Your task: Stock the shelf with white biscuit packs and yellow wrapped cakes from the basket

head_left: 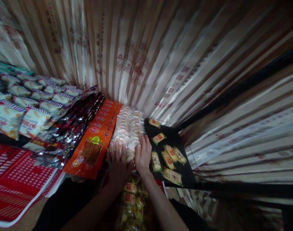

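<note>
My left hand point(117, 162) and my right hand point(143, 154) lie side by side, fingers stretched flat, on the near end of two rows of clear-wrapped pale rice crackers point(128, 126) laid out on a dark table point(182, 170). Both hands press on the packets and grip nothing. Just right of my right hand lie several small yellow snack packets point(167, 158). Left of my left hand is a row of overlapping orange snack bags point(98, 134). Below my wrists sits a heap of more yellow packets point(132, 202).
Shiny dark foil packets point(74, 125) overlap left of the orange bags. White snack bags with striped tops point(31, 102) fill the far left. A red-and-white bag point(13, 179) lies at the near left. A striped patterned curtain point(161, 57) hangs close behind the table.
</note>
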`<state>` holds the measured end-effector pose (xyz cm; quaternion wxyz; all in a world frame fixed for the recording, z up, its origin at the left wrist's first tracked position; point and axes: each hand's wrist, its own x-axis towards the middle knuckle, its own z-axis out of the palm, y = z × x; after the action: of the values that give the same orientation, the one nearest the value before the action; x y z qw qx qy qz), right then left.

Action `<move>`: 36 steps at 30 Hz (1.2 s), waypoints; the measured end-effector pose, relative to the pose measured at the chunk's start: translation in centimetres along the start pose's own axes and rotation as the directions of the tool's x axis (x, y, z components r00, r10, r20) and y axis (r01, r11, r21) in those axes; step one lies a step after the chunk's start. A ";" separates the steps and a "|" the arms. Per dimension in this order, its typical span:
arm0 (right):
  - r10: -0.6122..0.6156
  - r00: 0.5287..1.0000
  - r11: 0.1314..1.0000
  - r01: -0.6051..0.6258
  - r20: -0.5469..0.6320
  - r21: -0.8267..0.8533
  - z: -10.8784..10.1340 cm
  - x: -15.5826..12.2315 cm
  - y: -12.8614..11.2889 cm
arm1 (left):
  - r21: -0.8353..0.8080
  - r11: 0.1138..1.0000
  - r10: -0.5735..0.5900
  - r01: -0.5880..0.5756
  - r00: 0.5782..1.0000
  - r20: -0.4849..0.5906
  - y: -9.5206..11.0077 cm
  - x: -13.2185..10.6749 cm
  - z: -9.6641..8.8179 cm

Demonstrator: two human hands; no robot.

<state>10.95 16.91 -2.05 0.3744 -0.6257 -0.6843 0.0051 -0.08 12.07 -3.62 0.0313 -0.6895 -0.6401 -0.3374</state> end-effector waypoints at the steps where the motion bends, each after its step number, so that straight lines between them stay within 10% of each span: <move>1: 0.008 1.000 1.000 -0.008 -0.003 0.007 0.1 -0.1 -0.1 | 0.003 1.000 0.008 -0.008 1.000 -0.002 0.0 0.0 0.1; 9: 0.175 0.985 0.944 -0.171 0.014 0.283 -1.0 0.6 1.2 | 0.020 0.995 0.095 -0.094 0.994 -0.045 -0.1 -0.2 0.1; 14: 0.545 0.808 0.507 -0.530 0.223 0.679 0.2 2.6 3.5 | -0.014 0.991 0.134 -0.134 0.991 -0.029 0.2 -0.3 0.4; 20: 0.461 0.722 0.057 -0.604 0.515 0.795 1.1 3.3 2.2 | -0.017 0.992 0.121 -0.122 0.991 -0.061 0.5 0.1 0.5; 36: 0.454 0.751 0.233 -0.620 0.480 0.749 3.9 12.5 5.8 | -0.009 0.990 0.138 -0.140 0.985 -0.100 0.3 0.5 0.8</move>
<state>14.67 30.76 -1.28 0.5579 -0.5307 -0.3469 0.5355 0.48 12.82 -3.91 0.0809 -0.7152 -0.5853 -0.3734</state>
